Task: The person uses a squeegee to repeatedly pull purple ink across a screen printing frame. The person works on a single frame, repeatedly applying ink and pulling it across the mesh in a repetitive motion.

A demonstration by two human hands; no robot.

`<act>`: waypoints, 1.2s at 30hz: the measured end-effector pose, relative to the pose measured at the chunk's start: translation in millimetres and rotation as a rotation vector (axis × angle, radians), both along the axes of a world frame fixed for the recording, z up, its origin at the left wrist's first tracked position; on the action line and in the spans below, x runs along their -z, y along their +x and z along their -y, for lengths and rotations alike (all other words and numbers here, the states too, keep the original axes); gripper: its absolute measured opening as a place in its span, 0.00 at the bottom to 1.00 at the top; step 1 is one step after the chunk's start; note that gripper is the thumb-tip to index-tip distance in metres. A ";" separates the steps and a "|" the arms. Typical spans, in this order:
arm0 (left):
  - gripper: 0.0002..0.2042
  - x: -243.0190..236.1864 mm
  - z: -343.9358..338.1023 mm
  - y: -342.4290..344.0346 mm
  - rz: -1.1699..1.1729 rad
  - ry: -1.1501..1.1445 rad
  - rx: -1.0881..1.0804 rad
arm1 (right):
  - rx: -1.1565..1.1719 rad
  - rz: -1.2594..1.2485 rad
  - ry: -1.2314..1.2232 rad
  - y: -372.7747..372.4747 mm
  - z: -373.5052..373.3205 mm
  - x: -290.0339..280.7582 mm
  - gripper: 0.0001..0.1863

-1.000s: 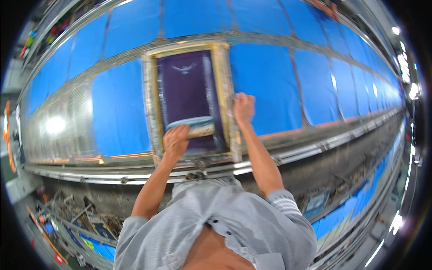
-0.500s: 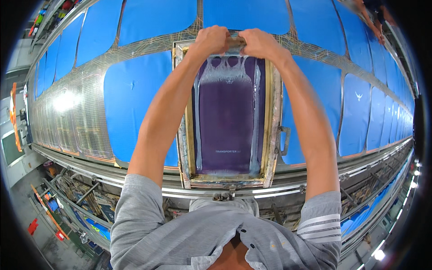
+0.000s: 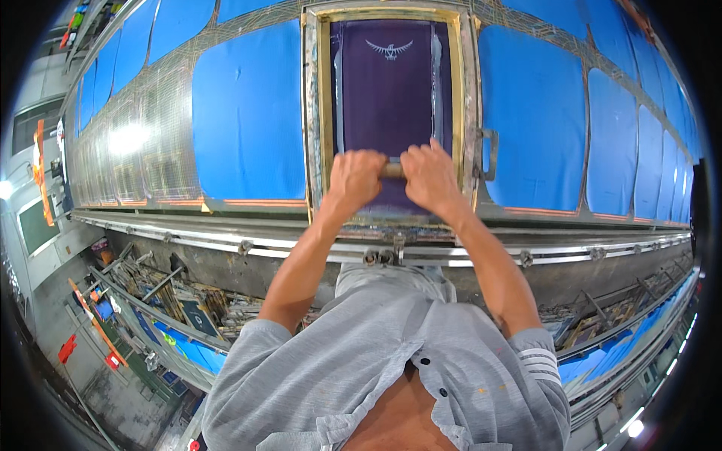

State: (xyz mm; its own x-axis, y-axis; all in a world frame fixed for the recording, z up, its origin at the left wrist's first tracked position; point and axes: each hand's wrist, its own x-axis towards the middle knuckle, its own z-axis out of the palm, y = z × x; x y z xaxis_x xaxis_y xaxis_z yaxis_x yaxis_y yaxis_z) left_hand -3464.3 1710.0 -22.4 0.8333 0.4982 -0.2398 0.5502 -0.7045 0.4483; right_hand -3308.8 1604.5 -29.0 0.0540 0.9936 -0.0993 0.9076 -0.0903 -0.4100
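Both my hands are wrapped around the wooden handle of a squeegee (image 3: 392, 171), my left hand (image 3: 357, 180) on one end and my right hand (image 3: 430, 179) on the other. Its blade is hidden behind my hands. It stands over the near part of a screen-printing frame (image 3: 465, 90), which has a worn, ink-stained rim. Inside the frame, the dark purple mesh (image 3: 387, 105) carries a pale bird emblem (image 3: 389, 49) toward its far end. Whitish ink streaks (image 3: 338, 90) run down both sides of the mesh.
Blue fabric panels (image 3: 248, 113) lie along the long printing table on both sides of the frame. A metal handle (image 3: 489, 154) sticks out from the frame's right side. A metal rail (image 3: 301, 250) runs along the table's near edge, close to my body.
My hands have drawn the squeegee from the screen's far end toward me. The bird emblem, earlier partly under whitish ink, now shows plainly. The view has shifted too.
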 end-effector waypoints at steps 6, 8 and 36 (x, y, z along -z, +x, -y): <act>0.10 -2.0 65.3 -50.2 0.042 -0.074 -0.008 | 0.059 -0.073 -0.039 -53.7 72.6 -0.2 0.06; 0.10 -5.3 51.9 -41.8 -0.053 -0.077 0.022 | 0.050 -0.076 -0.071 -45.5 62.9 -1.0 0.06; 0.17 0.2 -48.6 39.5 0.024 0.014 0.008 | -0.004 0.019 -0.015 37.9 -43.7 0.6 0.05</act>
State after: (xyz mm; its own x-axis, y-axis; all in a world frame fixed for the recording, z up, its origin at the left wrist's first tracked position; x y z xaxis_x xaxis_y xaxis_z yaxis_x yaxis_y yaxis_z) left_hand -3424.8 1758.6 -22.6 0.8425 0.4948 -0.2132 0.5340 -0.7149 0.4514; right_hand -3270.9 1648.1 -29.6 0.0525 0.9921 -0.1136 0.9157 -0.0932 -0.3910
